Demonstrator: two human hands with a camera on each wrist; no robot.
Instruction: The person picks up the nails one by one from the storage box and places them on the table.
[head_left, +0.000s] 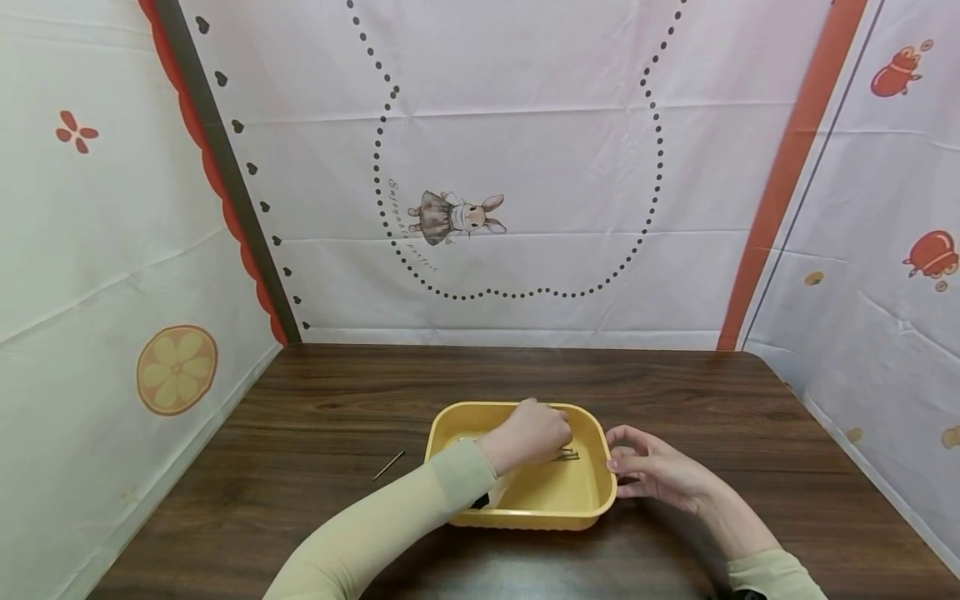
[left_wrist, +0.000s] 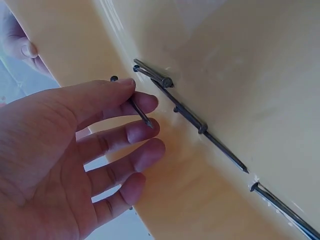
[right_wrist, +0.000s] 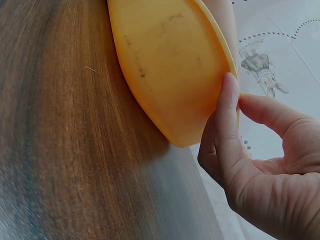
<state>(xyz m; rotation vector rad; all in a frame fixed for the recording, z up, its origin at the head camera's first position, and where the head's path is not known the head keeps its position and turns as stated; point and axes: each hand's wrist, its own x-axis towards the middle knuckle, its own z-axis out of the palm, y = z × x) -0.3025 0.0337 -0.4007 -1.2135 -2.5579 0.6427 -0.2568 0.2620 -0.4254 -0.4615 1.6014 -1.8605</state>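
Note:
A yellow plastic tray (head_left: 536, 521) stands on the wooden table. My left hand (head_left: 531, 433) reaches down inside it. In the left wrist view, that hand's thumb and forefinger pinch a dark nail (left_wrist: 140, 113), point downward, while its other fingers are spread. Several more nails (left_wrist: 187, 118) lie in a rough line along the tray's bottom edge, close to those fingertips. On the tray's right end, my right hand (head_left: 660, 471) grips the rim between thumb and fingers, as the right wrist view also shows (right_wrist: 260, 165). My left forearm hides part of the tray's inside.
One loose nail-like thin piece (head_left: 388, 465) lies on the dark wooden table (head_left: 337, 400), left of the tray. Printed white cloth (head_left: 525, 208) hangs behind the table and along both sides. A small black thing (head_left: 481, 502) shows under the left sleeve; its kind is unclear.

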